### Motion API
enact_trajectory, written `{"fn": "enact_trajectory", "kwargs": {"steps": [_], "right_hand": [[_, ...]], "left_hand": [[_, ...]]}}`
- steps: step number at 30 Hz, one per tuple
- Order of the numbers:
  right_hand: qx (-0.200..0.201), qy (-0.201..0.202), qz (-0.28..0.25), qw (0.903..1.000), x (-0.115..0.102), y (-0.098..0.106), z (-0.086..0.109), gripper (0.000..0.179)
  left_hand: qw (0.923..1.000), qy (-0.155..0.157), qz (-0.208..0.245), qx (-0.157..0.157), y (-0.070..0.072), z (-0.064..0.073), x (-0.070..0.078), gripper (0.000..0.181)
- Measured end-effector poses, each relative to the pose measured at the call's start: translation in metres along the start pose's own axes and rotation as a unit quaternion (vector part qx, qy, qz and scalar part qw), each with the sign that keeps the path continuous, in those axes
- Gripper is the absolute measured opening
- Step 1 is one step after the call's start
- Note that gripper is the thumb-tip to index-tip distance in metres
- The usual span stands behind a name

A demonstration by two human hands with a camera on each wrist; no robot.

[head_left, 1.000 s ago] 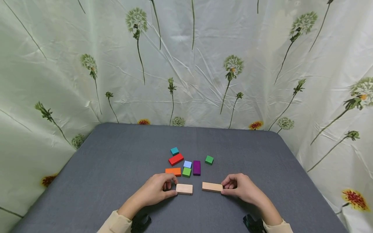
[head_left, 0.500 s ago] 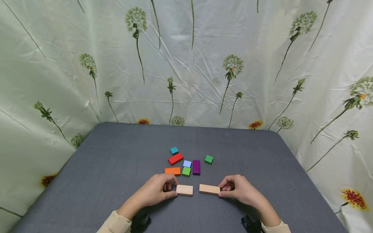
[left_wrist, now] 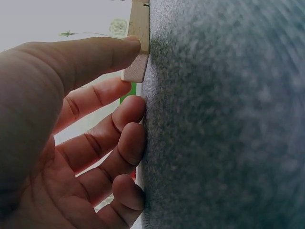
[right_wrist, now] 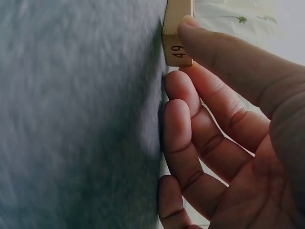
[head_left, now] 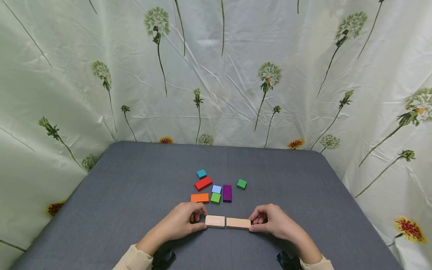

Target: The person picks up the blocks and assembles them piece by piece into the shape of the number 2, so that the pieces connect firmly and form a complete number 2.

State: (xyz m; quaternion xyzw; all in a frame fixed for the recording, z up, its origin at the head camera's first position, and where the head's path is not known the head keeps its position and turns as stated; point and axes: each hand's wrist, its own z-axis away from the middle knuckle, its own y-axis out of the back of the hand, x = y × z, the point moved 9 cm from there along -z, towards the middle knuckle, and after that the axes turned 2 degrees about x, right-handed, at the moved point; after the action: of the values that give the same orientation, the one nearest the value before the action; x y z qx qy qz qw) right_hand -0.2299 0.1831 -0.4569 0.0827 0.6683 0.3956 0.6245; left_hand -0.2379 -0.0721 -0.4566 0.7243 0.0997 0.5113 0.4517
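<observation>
Two plain wooden blocks lie end to end on the grey tabletop, with a thin dark line between them in the head view. My left hand [head_left: 182, 222] pinches the outer end of the left wooden block [head_left: 215, 221] between thumb and forefinger. At the other side my right hand [head_left: 272, 223] pinches the right wooden block [head_left: 238, 223] by its outer end. The right wrist view shows "49" printed on that block's end face [right_wrist: 178, 50]. In the left wrist view the thumb lies along the block's side [left_wrist: 136, 69], and the other fingers curl loosely near the cloth.
Beyond the hands lie an orange block [head_left: 200, 198], a light green block [head_left: 215, 198], a light blue block [head_left: 216, 189], a purple block [head_left: 227, 193], a red block [head_left: 203, 183], a teal block [head_left: 201, 174] and a green block [head_left: 241, 184]. A floral curtain [head_left: 229, 75] hangs behind the table [head_left: 152, 168].
My right hand has slid its wooden block leftward, narrowing the gap to the left block to a thin line. The left hand and its block have barely moved.
</observation>
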Motion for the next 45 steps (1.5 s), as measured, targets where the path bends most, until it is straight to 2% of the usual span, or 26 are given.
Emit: {"fn": "enact_trajectory", "kwargs": {"steps": [33, 45], "right_hand": [[-0.007, -0.008, 0.001, 0.9999, -0.0020, -0.0027, -0.0009, 0.019], [-0.011, -0.009, -0.003, 0.9999, -0.0043, -0.0047, -0.0003, 0.019]], "left_hand": [[1.0000, -0.001, -0.006, 0.005, 0.0006, -0.0011, 0.0021, 0.022], [0.9999, 0.008, -0.003, -0.006, -0.0008, -0.0009, 0.0011, 0.021]]}}
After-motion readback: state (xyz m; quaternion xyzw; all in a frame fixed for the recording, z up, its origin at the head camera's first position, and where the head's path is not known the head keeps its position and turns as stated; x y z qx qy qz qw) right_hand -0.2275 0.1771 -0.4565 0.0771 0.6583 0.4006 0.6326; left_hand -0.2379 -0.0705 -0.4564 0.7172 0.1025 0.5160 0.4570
